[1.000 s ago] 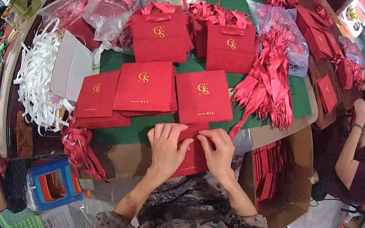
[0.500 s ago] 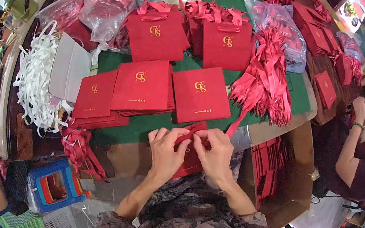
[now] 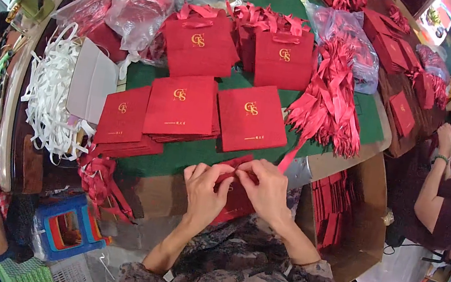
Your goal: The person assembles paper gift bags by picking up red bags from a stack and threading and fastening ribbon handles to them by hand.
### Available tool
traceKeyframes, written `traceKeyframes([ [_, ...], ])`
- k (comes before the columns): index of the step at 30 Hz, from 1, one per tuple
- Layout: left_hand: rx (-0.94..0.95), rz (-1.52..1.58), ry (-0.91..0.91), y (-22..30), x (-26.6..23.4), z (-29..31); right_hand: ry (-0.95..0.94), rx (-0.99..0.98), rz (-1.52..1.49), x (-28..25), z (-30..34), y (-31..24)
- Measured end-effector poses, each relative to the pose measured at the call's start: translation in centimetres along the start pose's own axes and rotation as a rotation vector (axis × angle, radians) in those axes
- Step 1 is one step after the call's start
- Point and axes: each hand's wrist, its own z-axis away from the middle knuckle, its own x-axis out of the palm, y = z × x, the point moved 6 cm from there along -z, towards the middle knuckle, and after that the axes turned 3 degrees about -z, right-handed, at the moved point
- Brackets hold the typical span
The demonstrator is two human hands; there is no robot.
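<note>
Close to my body, at the table's near edge, my left hand [image 3: 208,188] and my right hand [image 3: 262,188] meet at the top of a red paper bag [image 3: 239,200]. Both hands pinch its upper edge with thumbs and forefingers; the fingertips nearly touch, and what lies between them is too small to make out. The hands cover much of the bag. Just beyond them lie a flat red bag [image 3: 252,119] and a stack of flat red bags [image 3: 181,108]. A red ribbon end [image 3: 292,154] hangs down near my right hand.
Finished-looking red bags with ribbon handles [image 3: 201,47] stand farther back. A bundle of red ribbons [image 3: 328,98] lies right, white ribbons [image 3: 49,91] left. An open cardboard box [image 3: 365,220] holds red bags beside my right arm. Co-workers' arms [image 3: 434,190] show at both sides.
My fingertips have drawn slightly closer together at the bag's top edge, with the right hand turned a little inward. The whole view has shifted slightly.
</note>
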Motion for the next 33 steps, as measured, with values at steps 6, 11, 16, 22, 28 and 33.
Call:
traceKeyframes([
  [6, -0.041, 0.026, -0.009, -0.6, -0.4, 0.6, 0.054, 0.119, -0.284, 0.0, 1.8, 0.1],
  [11, 0.008, 0.012, 0.027, 0.2, -1.4, 1.7, 0.056, -0.023, -0.014, -0.1, 2.8, -1.2],
  [16, 0.037, -0.004, 0.108, 0.4, -2.6, 2.8, 0.098, -0.185, 0.040, 0.3, 3.7, -2.7],
  [22, 0.066, 0.018, 0.140, 0.0, -3.6, 4.3, 0.034, -0.225, -0.052, -1.6, 3.6, -5.3],
  [28, 0.265, -0.104, 0.212, 1.5, -3.8, 6.4, -0.289, -0.365, 0.035, -0.6, 2.7, -5.0],
  [33, 0.434, -0.199, 0.236, 2.4, -3.2, 7.6, -0.395, -0.369, 0.156, -0.2, 3.1, -4.5],
])
